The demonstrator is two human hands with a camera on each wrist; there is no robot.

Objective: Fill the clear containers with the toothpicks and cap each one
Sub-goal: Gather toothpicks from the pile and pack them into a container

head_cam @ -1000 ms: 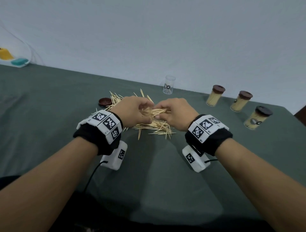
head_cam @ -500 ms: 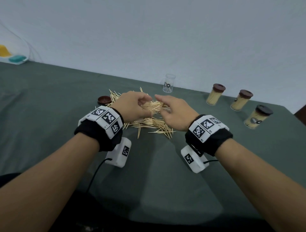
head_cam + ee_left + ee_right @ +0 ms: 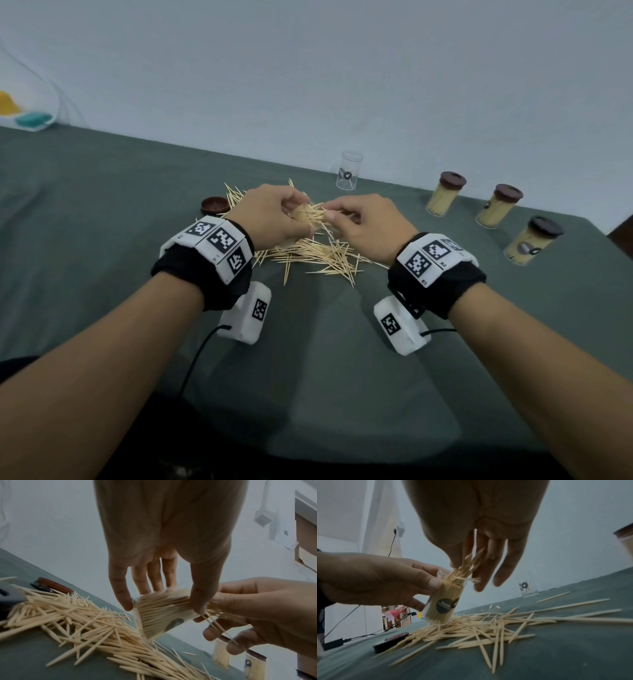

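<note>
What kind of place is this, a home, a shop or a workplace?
Probably a plain indoor room set up for recording, not a shop: a table under a green cloth against a bare white wall, with cables and a wall socket behind, and cardboard boxes.

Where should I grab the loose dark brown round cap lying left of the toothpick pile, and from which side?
Take the dark brown round cap by its rim, coming from above with the left hand, which is nearer. It lies flat and low on the green cloth, so only opposite rim edges offer a grip. Approach from its left: loose wooden toothpicks crowd its right edge.
</note>
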